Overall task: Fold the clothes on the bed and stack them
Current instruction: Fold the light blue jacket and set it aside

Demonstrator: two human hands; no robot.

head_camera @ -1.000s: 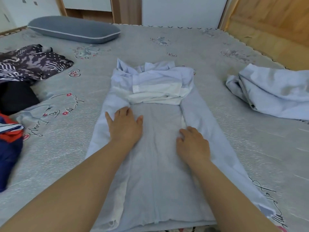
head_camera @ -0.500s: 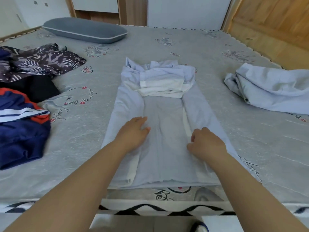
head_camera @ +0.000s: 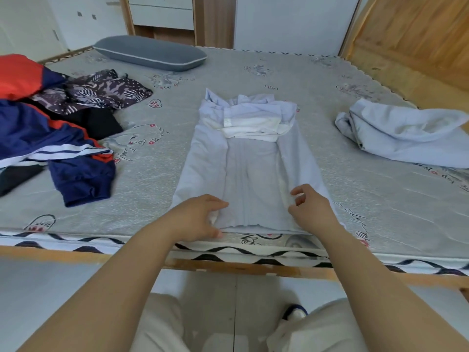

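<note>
One pillow [head_camera: 149, 53], two light blue garments [head_camera: 250, 158] [head_camera: 403, 134], one navy-and-red jacket [head_camera: 50, 138], one patterned dark garment [head_camera: 101, 92], two hands [head_camera: 200, 219] [head_camera: 313, 209].

I'm looking at a pretty ordinary bedroom here. A wooden-framed bed [head_camera: 228, 269] is taking up most of the view, wearing a grey printed mattress cover [head_camera: 279, 80] with a zigzag trim. A grey pillow [head_camera: 149, 53] is lying at the far end. White cabinets [head_camera: 291, 21] are standing behind, wood panelling [head_camera: 418, 34] is running along the right, pale floor [head_camera: 50, 288] below.

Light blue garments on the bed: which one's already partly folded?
The long light blue shirt at centre, sides folded in; the other light blue garment lies crumpled at the right.
</note>
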